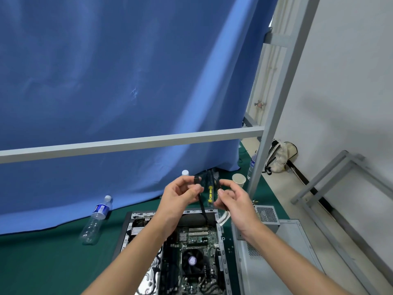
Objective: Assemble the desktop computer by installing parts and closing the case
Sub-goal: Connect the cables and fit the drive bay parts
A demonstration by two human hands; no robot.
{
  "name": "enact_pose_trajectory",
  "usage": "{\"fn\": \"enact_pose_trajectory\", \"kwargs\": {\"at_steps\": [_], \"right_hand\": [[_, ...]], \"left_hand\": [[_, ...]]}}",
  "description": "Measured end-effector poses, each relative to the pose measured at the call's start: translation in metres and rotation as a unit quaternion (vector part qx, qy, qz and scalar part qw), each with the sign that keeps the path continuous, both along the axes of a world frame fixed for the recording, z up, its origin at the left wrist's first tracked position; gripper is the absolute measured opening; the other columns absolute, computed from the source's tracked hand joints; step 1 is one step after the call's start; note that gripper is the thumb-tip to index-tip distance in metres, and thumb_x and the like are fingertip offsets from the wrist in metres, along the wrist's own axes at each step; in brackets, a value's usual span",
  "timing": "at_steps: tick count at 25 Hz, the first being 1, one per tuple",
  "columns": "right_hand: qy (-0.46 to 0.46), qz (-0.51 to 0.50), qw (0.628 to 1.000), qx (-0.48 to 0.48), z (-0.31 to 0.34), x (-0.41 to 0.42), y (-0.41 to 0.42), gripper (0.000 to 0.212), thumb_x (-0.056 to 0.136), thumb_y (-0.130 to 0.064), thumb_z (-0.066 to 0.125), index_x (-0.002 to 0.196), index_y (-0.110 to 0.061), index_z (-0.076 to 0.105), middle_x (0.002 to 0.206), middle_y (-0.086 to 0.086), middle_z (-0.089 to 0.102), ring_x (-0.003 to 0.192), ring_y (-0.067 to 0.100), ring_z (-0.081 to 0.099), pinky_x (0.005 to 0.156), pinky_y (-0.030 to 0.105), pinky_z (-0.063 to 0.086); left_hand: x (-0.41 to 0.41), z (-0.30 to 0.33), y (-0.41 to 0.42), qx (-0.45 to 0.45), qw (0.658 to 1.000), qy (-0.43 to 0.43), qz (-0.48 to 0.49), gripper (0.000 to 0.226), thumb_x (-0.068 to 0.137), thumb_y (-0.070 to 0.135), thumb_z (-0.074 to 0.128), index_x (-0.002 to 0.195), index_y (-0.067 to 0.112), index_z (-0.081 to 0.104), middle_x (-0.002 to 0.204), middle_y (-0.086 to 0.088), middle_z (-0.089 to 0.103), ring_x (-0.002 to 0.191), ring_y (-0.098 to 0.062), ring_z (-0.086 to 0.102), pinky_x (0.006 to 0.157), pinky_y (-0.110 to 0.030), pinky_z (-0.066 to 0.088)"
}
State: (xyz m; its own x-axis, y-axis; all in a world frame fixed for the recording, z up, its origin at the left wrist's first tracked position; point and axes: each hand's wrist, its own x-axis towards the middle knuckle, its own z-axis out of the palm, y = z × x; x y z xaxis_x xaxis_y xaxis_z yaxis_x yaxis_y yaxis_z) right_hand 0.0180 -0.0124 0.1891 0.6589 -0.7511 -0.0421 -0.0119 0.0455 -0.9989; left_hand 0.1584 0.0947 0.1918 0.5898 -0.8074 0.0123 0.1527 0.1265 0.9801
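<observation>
Open computer case (148,235) at lower centre, cut off by the bottom edge, motherboard (197,248) and fan exposed. Above it, left hand (180,196) pinches a black cable (202,207) connector; right hand (231,201) grips the other end, mostly hidden. Side panel (276,262) lies right; plastic bottle (95,220) left on green bench.

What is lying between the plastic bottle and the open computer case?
In the head view, only bare green mat lies between the plastic bottle and the open computer case; nothing else rests there.
</observation>
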Motion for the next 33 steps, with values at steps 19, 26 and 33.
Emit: {"fn": "enact_pose_trajectory", "kwargs": {"at_steps": [19, 26, 33], "right_hand": [[0.08, -0.022, 0.995, -0.059, 0.002, -0.025, -0.008, 0.034, 0.094, -0.007, 0.06, 0.126, -0.018, 0.061, 0.113, -0.006, 0.068, 0.1, -0.002, 0.063, 0.086, 0.013, 0.049], [0.097, 0.156, 0.978, -0.102, -0.027, -0.003, 0.021, 0.038, 0.092, -0.015, 0.066, 0.119, -0.042, 0.058, 0.112, -0.012, 0.067, 0.105, -0.001, 0.063, 0.094, 0.022, 0.05], [0.157, 0.075, 0.982, -0.071, -0.056, 0.032, 0.014, 0.034, 0.101, -0.016, 0.05, 0.103, -0.05, 0.056, 0.072, -0.011, 0.068, 0.057, 0.0, 0.051, 0.064, 0.02, 0.04]], "left_hand": [[-0.03, -0.014, 0.008, 0.029, 0.997, 0.047, 0.053, 0.016, 0.077, 0.02, 0.077, 0.087, 0.014, 0.066, 0.088, -0.009, 0.073, 0.082, -0.017, 0.071, 0.068, -0.021, 0.055], [-0.02, -0.035, 0.018, 0.023, 0.992, 0.118, 0.047, 0.013, 0.071, 0.019, 0.078, 0.08, 0.012, 0.072, 0.089, -0.016, 0.073, 0.081, -0.025, 0.072, 0.073, -0.03, 0.058], [0.032, -0.074, 0.048, 0.209, 0.954, -0.189, 0.104, 0.011, 0.089, 0.02, 0.072, 0.096, 0.027, 0.068, 0.092, 0.009, 0.072, 0.088, -0.005, 0.067, 0.08, -0.024, 0.052]]}}
